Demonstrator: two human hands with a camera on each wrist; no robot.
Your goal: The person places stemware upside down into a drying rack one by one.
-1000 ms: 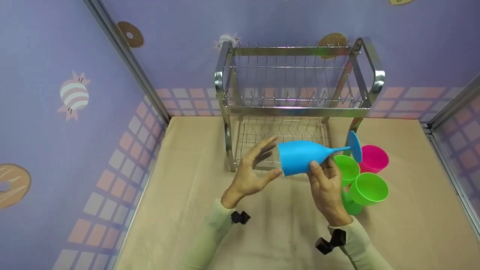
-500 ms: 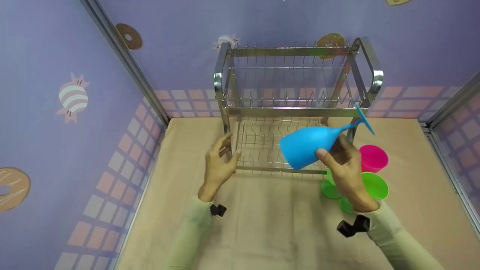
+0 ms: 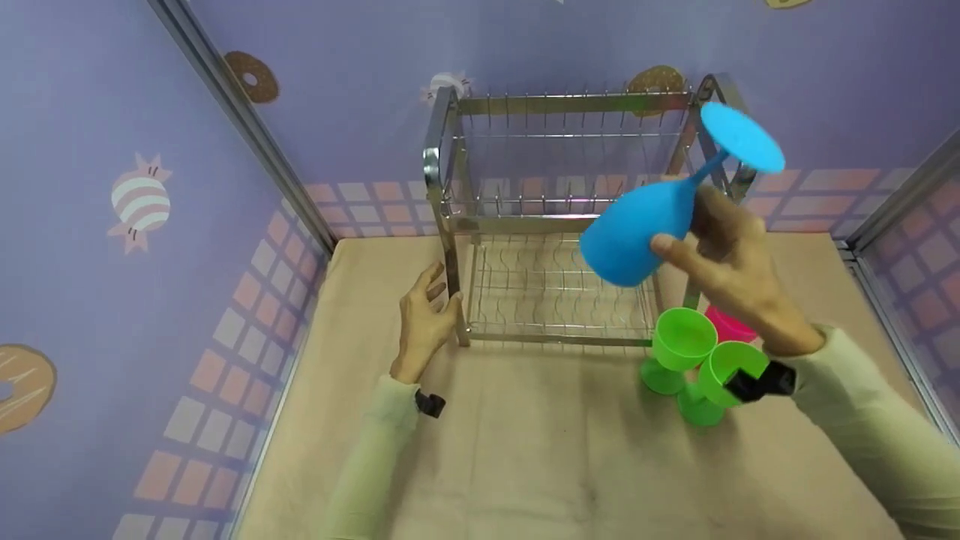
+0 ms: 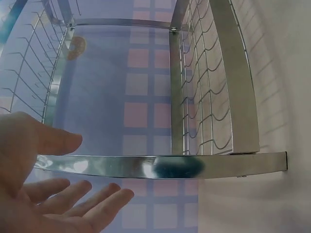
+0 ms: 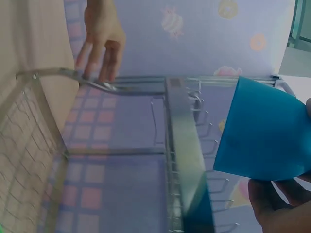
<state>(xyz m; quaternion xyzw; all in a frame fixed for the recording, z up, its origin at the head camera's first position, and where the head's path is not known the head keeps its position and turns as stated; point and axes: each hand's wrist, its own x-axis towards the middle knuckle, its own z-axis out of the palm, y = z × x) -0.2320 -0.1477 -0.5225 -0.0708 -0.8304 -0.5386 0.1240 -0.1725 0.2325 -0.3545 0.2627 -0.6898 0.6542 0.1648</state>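
A blue stemmed goblet (image 3: pixel 637 232) is gripped by its bowl in my right hand (image 3: pixel 739 262), tilted mouth down with its round foot up at the right. It is held in front of the right part of a two-tier metal dish rack (image 3: pixel 525 225). In the right wrist view the goblet's bowl (image 5: pixel 267 131) shows near the rack's upper tier. My left hand (image 3: pixel 426 322) is beside the rack's left front leg, fingers loosely spread and thumb apart. The left wrist view shows that hand (image 4: pixel 63 189) around a metal post without gripping it; contact cannot be told.
Two green goblets (image 3: pixel 685 341) stand upright at the rack's front right corner. A pink cup (image 3: pixel 727 324) behind them is partly covered by my right forearm. Beige cloth (image 3: pixel 540 442) covers the table, and patterned walls (image 3: pixel 360 135) rise at the back and sides.
My left hand has left the goblet's mouth and moved left to the rack's side. My right hand has raised the blue goblet up and right, tipping its mouth further down.
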